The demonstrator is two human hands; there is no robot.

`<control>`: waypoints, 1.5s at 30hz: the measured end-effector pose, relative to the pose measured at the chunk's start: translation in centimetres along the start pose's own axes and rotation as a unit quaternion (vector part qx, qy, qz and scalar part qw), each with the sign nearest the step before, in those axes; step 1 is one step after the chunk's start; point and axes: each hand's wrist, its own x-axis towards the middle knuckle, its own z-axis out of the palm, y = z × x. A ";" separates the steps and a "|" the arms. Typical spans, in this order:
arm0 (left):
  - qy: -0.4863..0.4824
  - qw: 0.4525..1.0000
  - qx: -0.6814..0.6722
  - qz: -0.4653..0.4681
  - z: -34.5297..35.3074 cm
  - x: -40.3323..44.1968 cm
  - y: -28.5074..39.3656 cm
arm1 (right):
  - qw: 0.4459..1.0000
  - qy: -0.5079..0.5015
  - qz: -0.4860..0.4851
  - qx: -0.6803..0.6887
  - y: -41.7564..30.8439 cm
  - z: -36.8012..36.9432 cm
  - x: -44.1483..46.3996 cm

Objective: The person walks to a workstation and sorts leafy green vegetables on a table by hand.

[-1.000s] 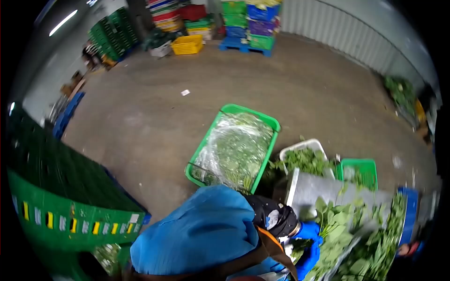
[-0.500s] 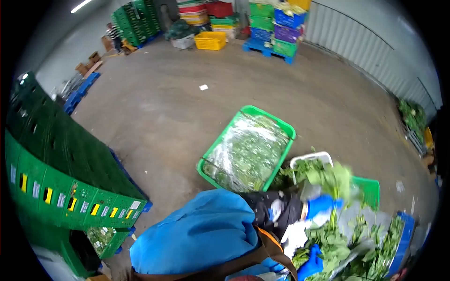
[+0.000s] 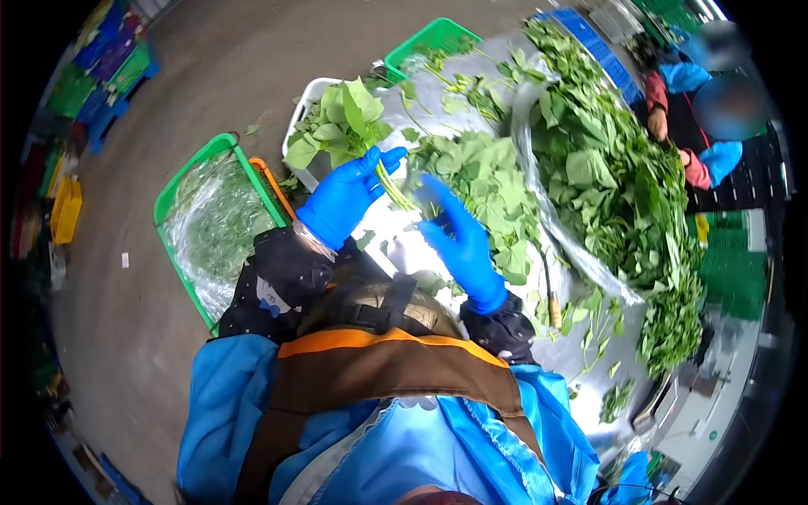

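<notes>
My left hand [image 3: 341, 202], in a blue glove, is closed around the stems of a bunch of leafy greens [image 3: 358, 118]. The leaves point up and away, over a white basket [image 3: 300, 114]. My right hand [image 3: 461, 240], also in a blue glove, is just right of the stem ends with its fingers apart and nothing visible in it. Its fingertips are smeared by motion. Beneath and beyond it lies a pile of loose greens [image 3: 480, 168] on the table. A knife with a wooden handle [image 3: 555, 311] lies right of my right hand.
A green crate [image 3: 189, 290] of plastic-covered greens stands on the floor at left. A larger heap of greens [image 3: 614, 194] fills the table's right side. Another green crate [image 3: 421, 42] is behind the table. Co-workers' hands, one bare hand [image 3: 658, 124] visible, are at far right.
My view has swung right, from the floor and stacked crates to the table. My left hand still holds greens; my right hand has come up from the pile beside the stems.
</notes>
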 end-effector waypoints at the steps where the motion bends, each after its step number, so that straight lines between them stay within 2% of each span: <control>1: -0.006 1.000 -0.004 -0.023 0.0 0.2 -0.6 | 0.999 0.007 -0.006 -0.054 0.2 0.8 0.0; 3: -0.020 0.999 -0.007 -0.033 0.6 0.2 -1.2 | 0.990 -0.058 0.068 0.108 2.5 2.2 0.0; 5: -0.066 0.997 -0.035 -0.018 0.8 0.2 -2.2 | 0.962 -0.057 0.104 0.247 3.4 2.9 -0.8; 6: -0.069 0.989 -0.114 -0.069 0.6 0.1 -2.8 | 0.938 -0.070 0.107 0.323 3.8 3.1 -1.1; 7: -0.104 0.985 -0.108 -0.089 0.4 0.1 -3.5 | 0.938 -0.077 0.103 0.323 4.4 3.5 -1.5; 9: -0.072 0.987 -0.059 -0.129 -0.1 0.0 -4.7 | 0.930 -0.071 0.093 0.347 5.0 4.1 -2.5; 10: -0.057 0.987 -0.044 -0.140 -1.0 0.2 -5.3 | 0.950 -0.060 0.107 0.286 5.6 3.8 -2.6; 12: -0.115 0.984 -0.023 -0.136 -2.1 0.5 -6.1 | 0.977 -0.045 0.134 0.159 7.0 2.6 -3.1; 14: -0.152 0.981 -0.009 -0.124 -2.9 0.6 -6.8 | 0.982 -0.071 0.106 0.143 8.2 2.8 -3.8; 16: -0.095 0.987 -0.021 -0.128 -1.8 0.1 -6.3 | 0.977 -0.116 0.107 0.144 7.8 2.9 -4.5; 19: -0.032 0.986 -0.058 -0.150 -1.1 -0.2 -6.9 | 0.953 -0.180 0.111 0.216 9.2 3.3 -4.8; 21: -0.016 0.985 -0.080 -0.151 -1.9 0.2 -7.0 | 0.978 -0.149 0.058 0.134 9.3 3.5 -4.7; 22: 0.013 0.991 -0.047 -0.128 -2.1 0.3 -6.4 | 0.985 -0.143 0.027 0.098 8.8 3.3 -4.7; 23: 0.012 0.996 -0.059 -0.064 -2.9 0.6 -6.3 | 0.989 -0.137 -0.004 0.059 8.2 2.9 -4.7; 24: 0.033 0.996 -0.046 -0.062 -2.7 0.2 -5.4 | 0.986 -0.092 0.118 0.079 7.8 2.7 -5.0; 25: 0.055 0.996 -0.035 -0.059 -2.5 -0.3 -4.5 | 0.985 -0.019 0.137 0.102 8.2 2.2 -5.1; 27: 0.053 0.990 0.038 -0.126 -4.5 -2.5 -6.5 | 0.959 0.095 0.209 0.165 7.8 0.1 -5.0; 28: 0.101 0.972 0.011 -0.210 -4.5 -3.7 -7.5 | 0.965 0.143 0.214 0.041 8.9 -0.3 -5.0; 29: 0.032 0.968 -0.035 -0.246 -5.5 -4.1 -8.0 | 0.954 0.190 0.217 -0.082 10.1 -0.5 -5.0; 30: 0.033 0.971 -0.034 -0.236 -5.5 -3.9 -7.9 | 0.937 0.191 0.233 -0.178 9.6 -0.6 -4.4; 33: 0.044 0.977 0.006 -0.208 -5.0 -3.6 -7.8 | 0.929 0.205 0.124 -0.283 12.0 0.4 -3.6; 34: 0.047 0.980 0.024 -0.193 -4.7 -3.2 -7.7 | 0.928 0.211 0.153 -0.265 11.6 0.0 -3.7; 37: 0.071 0.993 0.047 -0.087 -3.6 -2.0 -6.9 | 0.932 0.349 0.094 -0.033 9.8 -1.8 -4.3; 38: 0.039 0.996 0.019 -0.074 -3.5 -1.7 -6.8 | 0.934 0.328 0.133 0.050 9.0 -2.4 -4.3; 41: 0.031 0.978 0.205 -0.024 -0.1 -1.2 -7.4 | 0.934 0.256 0.170 0.184 6.1 -3.3 -4.0; 42: 0.029 0.977 0.208 -0.046 0.5 -1.1 -7.5 | 0.922 0.280 0.153 0.218 5.5 -3.0 -4.0; 45: 0.022 0.970 0.233 -0.059 1.5 -0.7 -7.7 | 0.933 0.263 0.087 0.230 6.4 -1.8 -4.1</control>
